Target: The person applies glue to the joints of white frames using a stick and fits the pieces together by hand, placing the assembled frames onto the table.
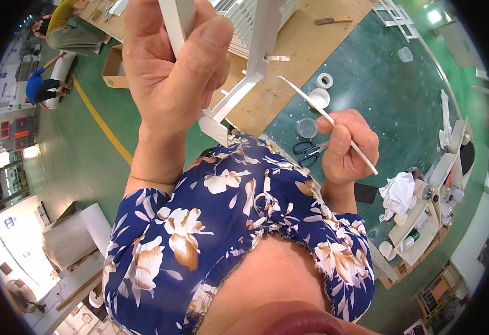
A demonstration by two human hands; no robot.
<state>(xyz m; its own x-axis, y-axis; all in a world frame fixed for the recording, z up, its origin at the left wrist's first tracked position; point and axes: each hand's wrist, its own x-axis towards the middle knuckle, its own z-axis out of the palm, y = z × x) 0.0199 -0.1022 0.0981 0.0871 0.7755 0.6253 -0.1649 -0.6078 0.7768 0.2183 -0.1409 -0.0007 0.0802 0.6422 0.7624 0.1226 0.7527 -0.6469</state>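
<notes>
Frame of white, angled strips (261, 47) is pinched in my left hand (169, 84) above a flat brown board (306, 53). I hold a slender, white, pointed rod (311, 101) pinched in my right hand (351, 148).

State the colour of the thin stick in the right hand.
The stick is white; it shows best in the head view.

On your tabletop (386, 106), scissors (313, 151) lie nearer you than the tape roll (320, 83); beyond that, a knife (333, 20) sits on the board (303, 50).
</notes>
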